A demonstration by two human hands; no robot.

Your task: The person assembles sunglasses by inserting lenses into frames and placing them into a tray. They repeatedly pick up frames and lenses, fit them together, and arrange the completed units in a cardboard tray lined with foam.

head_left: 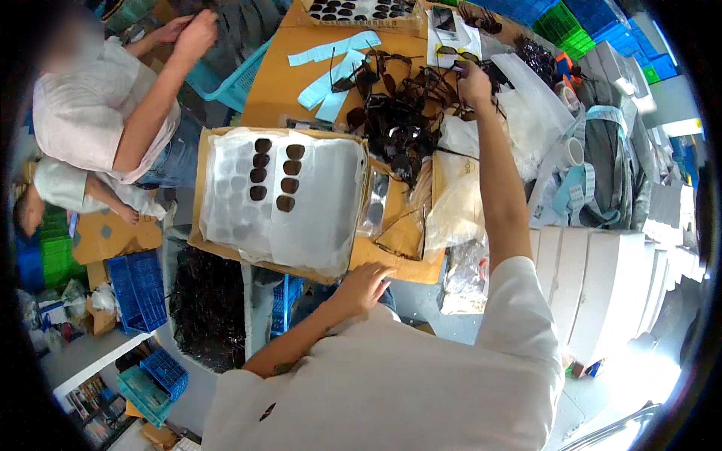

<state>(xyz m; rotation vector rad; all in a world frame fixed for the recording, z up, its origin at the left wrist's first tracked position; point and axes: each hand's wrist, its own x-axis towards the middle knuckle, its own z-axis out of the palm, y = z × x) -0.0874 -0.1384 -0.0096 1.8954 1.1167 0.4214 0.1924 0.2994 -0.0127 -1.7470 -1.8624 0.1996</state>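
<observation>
My right hand [475, 86] reaches to the far side of the table. Its fingers are closed together right beside a pair of sunglasses [457, 53] lying on a white sheet; what they pinch, if anything, I cannot make out. Left of that hand lies a tangled heap of dark sunglasses [402, 131]. My left hand [361, 289] is at the table's near edge, fingers loosely stretched and holding nothing visible. A thin glasses frame [406, 229] lies just beyond it. To its left, a shallow cardboard box [197, 195] lined with white sheeting carries two columns of brown lenses [289, 186].
Light blue strips [335, 49] and another lens tray [361, 11] lie at the back. Plastic bags [459, 214] cover the table's right side. A co-worker's hands [197, 34] are at upper left. White cartons [602, 293] stand right; a bin of dark frames [207, 308] stands lower left.
</observation>
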